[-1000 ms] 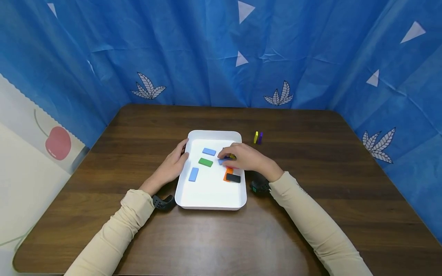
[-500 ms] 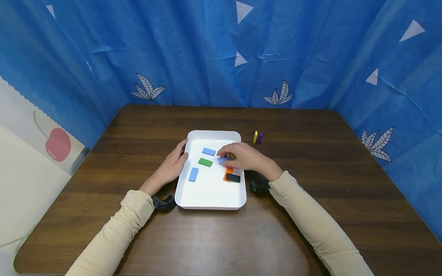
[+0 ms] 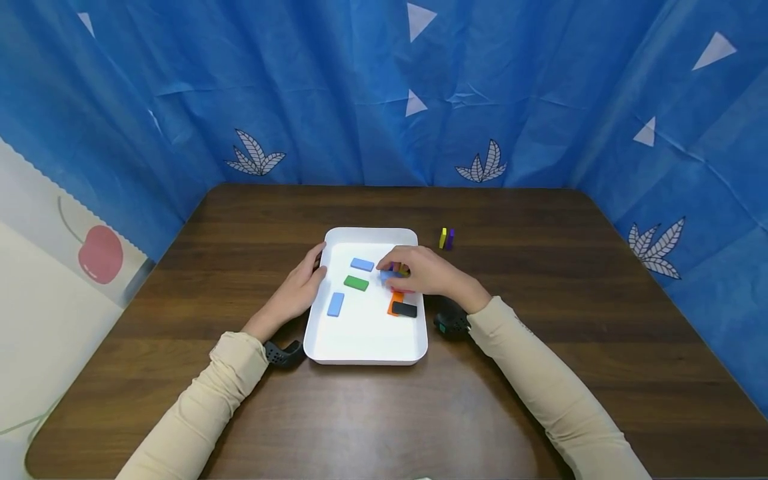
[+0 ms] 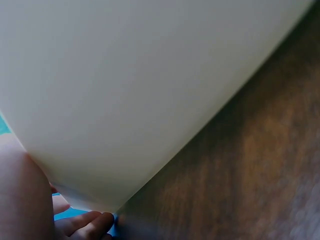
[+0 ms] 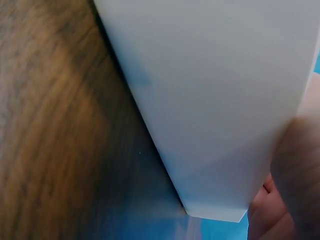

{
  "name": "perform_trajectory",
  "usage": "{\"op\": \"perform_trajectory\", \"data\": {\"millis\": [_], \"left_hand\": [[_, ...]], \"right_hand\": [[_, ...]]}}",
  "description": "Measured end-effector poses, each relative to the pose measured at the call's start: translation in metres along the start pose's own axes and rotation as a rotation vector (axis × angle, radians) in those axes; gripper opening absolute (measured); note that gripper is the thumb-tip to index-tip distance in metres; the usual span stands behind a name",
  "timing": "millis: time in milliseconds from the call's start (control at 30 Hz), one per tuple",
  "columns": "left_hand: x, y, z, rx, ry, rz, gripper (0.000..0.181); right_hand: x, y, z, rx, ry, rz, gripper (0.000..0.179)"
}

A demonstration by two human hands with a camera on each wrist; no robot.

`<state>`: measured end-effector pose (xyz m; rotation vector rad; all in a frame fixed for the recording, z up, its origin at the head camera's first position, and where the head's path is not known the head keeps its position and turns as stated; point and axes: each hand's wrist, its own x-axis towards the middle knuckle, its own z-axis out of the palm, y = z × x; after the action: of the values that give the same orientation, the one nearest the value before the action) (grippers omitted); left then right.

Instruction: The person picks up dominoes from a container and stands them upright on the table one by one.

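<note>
My left hand (image 3: 297, 287) holds the left wall of a white tray (image 3: 366, 353), thumb over the rim and fingers along the outside. Over the tray's right side, my right hand (image 3: 429, 272) pinches a light blue block (image 3: 389, 276) between thumb and fingers. Partly covered by that hand are yellow, purple and red blocks. Closer to me, a black block (image 3: 405, 309) lies across an orange block (image 3: 393, 305). To the left are a green block (image 3: 356, 283) and two light blue blocks, one farther back (image 3: 362, 265) and one nearer (image 3: 335, 305).
On the brown table (image 3: 510, 400), a yellow block (image 3: 443, 238) and a purple block (image 3: 450, 239) stand on edge beyond the tray's right corner. A blue curtain (image 3: 360, 87) hangs behind the table. Black wrist devices sit at both cuffs.
The light blue block in my right hand has shifted slightly away and to the right. My left hand keeps its place on the tray, and the other blocks lie as before.
</note>
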<state>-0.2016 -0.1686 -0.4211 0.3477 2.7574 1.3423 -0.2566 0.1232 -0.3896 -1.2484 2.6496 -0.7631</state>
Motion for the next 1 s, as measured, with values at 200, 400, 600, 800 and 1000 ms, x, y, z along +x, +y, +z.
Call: {"op": "perform_trajectory", "data": {"millis": [200,400,600,800,1000], "left_hand": [[-0.001,-0.001,0.0,0.007,-0.002,-0.003,0.06],[-0.002,-0.001,-0.001,0.001,-0.003,-0.004,0.06],[-0.001,0.002,0.0,-0.009,-0.005,-0.008,0.061],[-0.001,0.002,0.001,-0.003,-0.009,-0.011,0.06],[-0.002,0.002,0.001,-0.002,-0.001,0.001,0.06]], "right_hand": [[-0.002,0.0,0.0,0.048,0.031,-0.002,0.032],[-0.001,0.0,-0.003,0.105,0.039,0.017,0.031],[-0.003,0.004,-0.008,0.171,0.081,0.023,0.031],[-0.005,0.008,-0.013,0.208,0.11,0.036,0.034],[-0.007,0.008,-0.022,0.214,0.135,0.029,0.035]]}}
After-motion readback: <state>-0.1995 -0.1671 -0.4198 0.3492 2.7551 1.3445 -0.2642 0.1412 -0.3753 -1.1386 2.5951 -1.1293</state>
